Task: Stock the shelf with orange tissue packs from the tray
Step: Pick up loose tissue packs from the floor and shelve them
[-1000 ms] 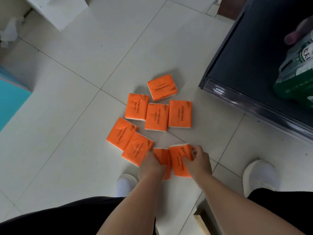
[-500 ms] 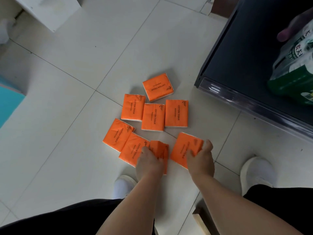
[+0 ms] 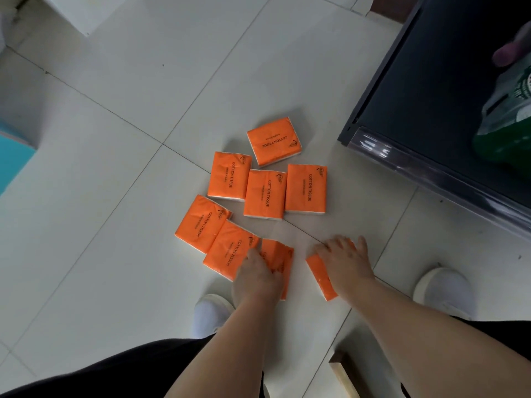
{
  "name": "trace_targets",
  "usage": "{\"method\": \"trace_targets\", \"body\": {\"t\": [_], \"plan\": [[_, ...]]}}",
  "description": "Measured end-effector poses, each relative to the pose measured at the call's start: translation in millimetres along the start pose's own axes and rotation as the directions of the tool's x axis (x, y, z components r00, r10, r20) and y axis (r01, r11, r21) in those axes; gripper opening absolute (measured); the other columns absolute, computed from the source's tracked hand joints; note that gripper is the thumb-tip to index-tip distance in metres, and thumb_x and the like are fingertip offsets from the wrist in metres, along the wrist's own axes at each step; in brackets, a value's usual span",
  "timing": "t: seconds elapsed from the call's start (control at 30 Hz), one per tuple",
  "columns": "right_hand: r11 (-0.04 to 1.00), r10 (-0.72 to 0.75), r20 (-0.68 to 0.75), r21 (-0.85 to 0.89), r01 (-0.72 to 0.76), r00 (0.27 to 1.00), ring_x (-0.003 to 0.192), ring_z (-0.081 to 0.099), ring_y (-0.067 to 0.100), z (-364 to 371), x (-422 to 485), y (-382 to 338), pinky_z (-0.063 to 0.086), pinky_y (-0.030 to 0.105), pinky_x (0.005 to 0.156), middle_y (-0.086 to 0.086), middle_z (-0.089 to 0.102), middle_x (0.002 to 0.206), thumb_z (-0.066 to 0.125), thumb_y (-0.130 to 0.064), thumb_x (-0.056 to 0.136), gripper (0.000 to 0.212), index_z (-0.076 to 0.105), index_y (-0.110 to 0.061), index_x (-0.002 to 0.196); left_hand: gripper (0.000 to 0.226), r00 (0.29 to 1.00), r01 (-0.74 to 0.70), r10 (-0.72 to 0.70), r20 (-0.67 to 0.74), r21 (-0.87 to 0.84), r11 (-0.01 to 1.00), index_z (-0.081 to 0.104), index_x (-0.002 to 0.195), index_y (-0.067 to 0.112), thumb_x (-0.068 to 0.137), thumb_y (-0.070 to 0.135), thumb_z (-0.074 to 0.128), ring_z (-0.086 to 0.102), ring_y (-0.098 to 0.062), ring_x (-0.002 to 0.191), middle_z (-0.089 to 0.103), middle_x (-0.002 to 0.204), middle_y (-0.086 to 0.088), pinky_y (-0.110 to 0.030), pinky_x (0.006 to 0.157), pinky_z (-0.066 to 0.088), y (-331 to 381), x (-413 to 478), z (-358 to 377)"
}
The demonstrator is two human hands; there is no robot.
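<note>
Several orange tissue packs lie on the white tile floor, among them one at the far end (image 3: 274,140), a row of three (image 3: 265,193) and two overlapping at the left (image 3: 201,222). My left hand (image 3: 255,275) grips another orange pack (image 3: 281,257) between thumb and fingers, close to the overlapping pair. My right hand (image 3: 344,258) lies flat with spread fingers on an orange pack (image 3: 321,277), pressing it to the floor. The dark shelf (image 3: 431,81) stands at the right, with a clear front lip (image 3: 402,159).
A green and white package (image 3: 505,116) sits on the shelf, with another person's fingertip (image 3: 507,53) above it. My white shoes (image 3: 211,314) (image 3: 444,291) flank the packs. A wooden edge (image 3: 344,374) shows at the bottom, a teal object (image 3: 11,156) at the left.
My right hand has drawn its pack away from the left hand's pack, to the right, and flattened onto it on the floor. The left hand stays on its pack.
</note>
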State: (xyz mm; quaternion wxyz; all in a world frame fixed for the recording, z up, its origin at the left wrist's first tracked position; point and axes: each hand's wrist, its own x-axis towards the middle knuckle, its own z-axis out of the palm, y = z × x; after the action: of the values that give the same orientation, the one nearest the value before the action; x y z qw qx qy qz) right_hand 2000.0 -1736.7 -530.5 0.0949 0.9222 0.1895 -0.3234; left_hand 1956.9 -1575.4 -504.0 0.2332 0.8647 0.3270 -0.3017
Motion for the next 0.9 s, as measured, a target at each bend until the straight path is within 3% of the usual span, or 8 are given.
{"method": "trace_targets", "body": {"t": [0.13,0.23,0.33,0.43,0.6,0.7,0.9], "plan": [[0.999,0.047,0.024,-0.027,-0.047,0.999,0.120,0.039,0.020,0,-4,1,0.031,0.044,0.096,-0.001,0.044,0.129,0.046,-0.015,0.090,0.040,0.045,-0.027,0.129,0.048,1.000,-0.016,0.016,0.000,-0.017,1.000,0.038,0.130,0.017,0.087,0.031,0.053,0.055,-0.026,0.111,0.056,0.121,-0.004,-0.037,0.081,0.045,9,1,-3],[0.990,0.137,0.011,0.030,-0.137,0.991,0.119,0.040,0.020,-7,-6,11,0.036,0.039,0.092,-0.001,0.044,0.126,0.046,-0.022,0.093,0.032,0.046,-0.024,0.125,0.036,0.999,-0.042,0.041,-0.027,-0.042,0.998,0.041,0.119,0.016,0.086,0.027,0.052,0.055,-0.027,0.111,0.056,0.119,-0.006,-0.037,0.078,0.043,17,-2,-8],[0.978,0.194,0.001,0.084,-0.194,0.981,0.119,0.045,0.022,-21,-9,30,0.040,0.039,0.092,0.002,0.045,0.126,0.046,-0.028,0.094,0.032,0.043,-0.019,0.125,0.026,0.987,-0.130,0.124,-0.099,-0.058,0.990,0.042,0.109,0.014,0.086,0.024,0.050,0.053,-0.029,0.111,0.056,0.115,-0.008,-0.038,0.079,0.042,29,-4,-24],[0.960,0.235,-0.020,0.160,-0.229,0.972,0.116,0.048,0.024,-46,-20,48,0.041,0.042,0.090,0.004,0.047,0.123,0.046,-0.028,0.095,0.030,0.043,-0.016,0.122,0.029,0.962,-0.225,0.206,-0.179,-0.094,0.970,0.043,0.111,0.013,0.085,0.021,0.050,0.052,-0.029,0.110,0.055,0.113,-0.008,-0.039,0.079,0.041,37,-11,-45],[0.926,0.292,-0.183,0.298,-0.230,0.939,0.112,0.051,0.027,-98,-52,58,0.041,0.042,0.087,0.007,0.052,0.118,0.052,-0.034,0.092,0.033,0.046,-0.014,0.117,0.027,0.910,-0.332,0.269,-0.316,-0.168,0.928,0.044,0.110,0.012,0.086,0.022,0.053,0.051,-0.030,0.109,0.055,0.111,-0.008,-0.040,0.080,0.043,46,-42,-80],[0.926,0.293,-0.321,0.330,-0.184,0.901,0.113,0.051,0.030,-130,-80,58,0.042,0.043,0.090,0.010,0.053,0.119,0.059,-0.035,0.087,0.041,0.047,-0.012,0.118,0.038,0.862,-0.409,0.297,-0.410,-0.219,0.886,0.045,0.118,0.012,0.084,0.021,0.057,0.053,-0.031,0.110,0.057,0.115,-0.009,-0.039,0.082,0.042,56,-70,-101],[0.942,0.282,-0.649,0.327,-0.076,0.706,0.104,0.056,0.030,-197,-160,63,0.043,0.042,0.083,0.008,0.056,0.111,0.051,-0.039,0.085,0.047,0.047,-0.015,0.125,0.042,0.686,-0.604,0.459,-0.565,-0.091,0.792,0.046,0.122,0.013,0.084,0.021,0.061,0.056,-0.031,0.109,0.062,0.114,-0.010,-0.037,0.081,0.044,93,-140,-169]]}}
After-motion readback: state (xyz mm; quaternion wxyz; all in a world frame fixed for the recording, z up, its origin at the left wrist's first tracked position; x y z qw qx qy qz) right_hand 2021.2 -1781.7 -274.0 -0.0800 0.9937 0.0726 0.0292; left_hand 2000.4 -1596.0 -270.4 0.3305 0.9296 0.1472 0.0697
